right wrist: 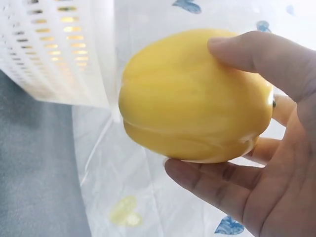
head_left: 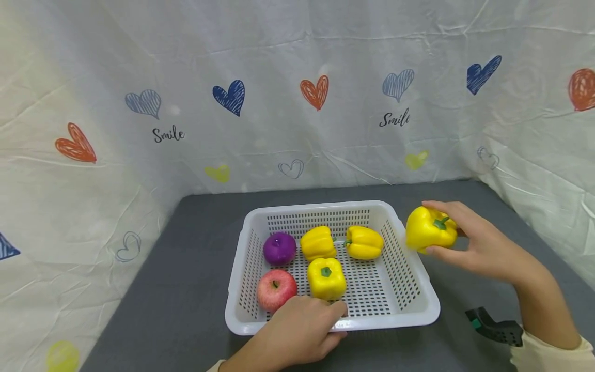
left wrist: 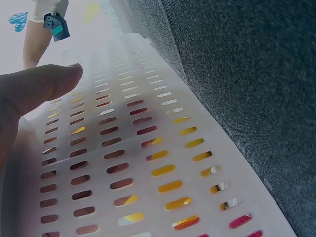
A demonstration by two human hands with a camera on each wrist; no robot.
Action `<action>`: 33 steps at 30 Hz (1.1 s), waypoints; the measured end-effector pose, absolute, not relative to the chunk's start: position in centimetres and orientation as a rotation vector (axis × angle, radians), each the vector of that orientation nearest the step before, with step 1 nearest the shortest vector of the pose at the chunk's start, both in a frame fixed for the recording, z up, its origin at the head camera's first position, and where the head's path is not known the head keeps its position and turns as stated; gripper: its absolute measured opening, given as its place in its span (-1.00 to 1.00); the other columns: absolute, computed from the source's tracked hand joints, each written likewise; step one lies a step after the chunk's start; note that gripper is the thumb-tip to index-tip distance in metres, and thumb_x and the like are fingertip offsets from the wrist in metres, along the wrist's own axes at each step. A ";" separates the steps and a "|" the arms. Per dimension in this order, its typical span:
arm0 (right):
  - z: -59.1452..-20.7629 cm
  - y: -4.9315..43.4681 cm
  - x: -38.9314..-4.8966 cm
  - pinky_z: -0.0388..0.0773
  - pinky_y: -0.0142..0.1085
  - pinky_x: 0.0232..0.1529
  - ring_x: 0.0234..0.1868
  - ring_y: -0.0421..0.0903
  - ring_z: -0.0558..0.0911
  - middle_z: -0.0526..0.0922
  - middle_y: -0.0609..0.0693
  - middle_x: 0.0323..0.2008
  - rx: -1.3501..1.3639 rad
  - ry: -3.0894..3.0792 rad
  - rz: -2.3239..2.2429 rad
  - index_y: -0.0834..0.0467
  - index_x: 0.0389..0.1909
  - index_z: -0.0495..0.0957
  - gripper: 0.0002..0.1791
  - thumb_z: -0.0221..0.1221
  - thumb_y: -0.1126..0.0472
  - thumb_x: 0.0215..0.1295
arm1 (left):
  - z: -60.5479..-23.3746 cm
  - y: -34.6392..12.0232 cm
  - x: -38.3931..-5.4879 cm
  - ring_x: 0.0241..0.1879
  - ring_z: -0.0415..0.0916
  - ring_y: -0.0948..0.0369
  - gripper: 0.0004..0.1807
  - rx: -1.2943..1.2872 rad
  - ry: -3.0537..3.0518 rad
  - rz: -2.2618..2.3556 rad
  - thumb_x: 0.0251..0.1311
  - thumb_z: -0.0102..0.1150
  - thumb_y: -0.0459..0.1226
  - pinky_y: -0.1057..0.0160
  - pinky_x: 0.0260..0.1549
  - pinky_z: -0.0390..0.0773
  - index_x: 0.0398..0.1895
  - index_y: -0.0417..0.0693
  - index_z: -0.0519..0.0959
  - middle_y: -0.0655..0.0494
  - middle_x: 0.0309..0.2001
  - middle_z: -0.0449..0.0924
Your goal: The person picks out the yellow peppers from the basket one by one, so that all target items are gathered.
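A white perforated plastic basket point(head_left: 321, 207) stands on the dark grey table. My left hand point(head_left: 297, 330) grips its front rim, thumb outside the wall, as the left wrist view also shows. Inside lie a purple onion point(head_left: 280, 248), a red apple point(head_left: 276, 290) and three yellow bell peppers, one at the back point(head_left: 318, 243), one to the right point(head_left: 364, 243) and one in front point(head_left: 326, 279). Just beyond the basket's right rim, my right hand point(head_left: 469, 243) holds another yellow bell pepper point(right wrist: 192, 98) between thumb and fingers, its green stem toward the palm.
The dark grey table point(head_left: 186, 289) reaches out on both sides of the basket. A pale curtain point(head_left: 269, 129) printed with hearts and "Smile" hangs behind and at the sides. A black wrist camera mount point(head_left: 497, 328) sits on my right wrist.
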State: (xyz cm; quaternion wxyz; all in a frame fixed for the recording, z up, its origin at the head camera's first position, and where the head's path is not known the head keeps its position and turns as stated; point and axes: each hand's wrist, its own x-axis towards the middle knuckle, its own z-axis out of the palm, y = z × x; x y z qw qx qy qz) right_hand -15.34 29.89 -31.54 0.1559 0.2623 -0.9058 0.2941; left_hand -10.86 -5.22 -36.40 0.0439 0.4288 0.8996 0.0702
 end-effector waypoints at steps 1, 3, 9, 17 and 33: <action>-31.6 30.0 -15.4 0.41 -0.51 -0.16 -0.10 -0.23 0.39 0.45 -0.14 0.10 0.734 -2.602 0.841 0.00 0.43 0.33 -0.03 0.55 0.32 -0.05 | -36.4 -5.2 -10.8 -0.67 0.24 0.37 -0.80 1.309 2.749 0.216 0.31 0.25 -0.02 0.46 -0.58 0.33 -0.18 0.15 0.51 0.37 -0.64 0.26; -31.6 30.2 -15.5 0.46 -0.48 -0.17 -0.09 -0.23 0.39 0.45 -0.10 0.11 0.702 -2.618 0.848 0.03 0.42 0.33 -0.05 0.54 0.32 -0.04 | -36.4 -5.2 -10.8 -0.67 0.23 0.37 -0.80 1.312 2.755 0.213 0.31 0.24 -0.02 0.46 -0.59 0.32 -0.19 0.15 0.51 0.37 -0.64 0.26; -31.9 30.8 -15.9 0.54 -0.43 -0.20 -0.06 -0.23 0.35 0.42 0.00 0.11 0.683 -2.646 0.819 0.09 0.43 0.30 -0.06 0.53 0.29 0.00 | -36.4 -5.2 -10.9 -0.67 0.24 0.37 -0.79 1.289 2.744 0.217 0.30 0.25 -0.01 0.47 -0.57 0.33 -0.18 0.15 0.51 0.37 -0.64 0.27; -32.4 31.5 -16.6 0.52 -0.46 -0.23 -0.05 -0.13 0.31 0.38 0.10 0.11 0.639 -2.692 0.802 0.17 0.41 0.31 -0.10 0.52 0.25 0.03 | -36.5 -5.2 -10.8 -0.66 0.24 0.37 -0.79 1.303 2.759 0.204 0.30 0.26 -0.01 0.46 -0.58 0.33 -0.18 0.15 0.51 0.37 -0.63 0.27; -34.2 32.6 -18.1 0.50 -0.45 -0.25 -0.07 0.09 0.40 0.37 0.23 0.09 0.571 -2.801 0.798 0.26 0.37 0.31 -0.13 0.51 0.21 0.06 | -36.4 -5.2 -10.7 -0.66 0.23 0.38 -0.78 1.317 2.775 0.187 0.29 0.27 0.00 0.47 -0.57 0.34 -0.19 0.15 0.51 0.37 -0.63 0.28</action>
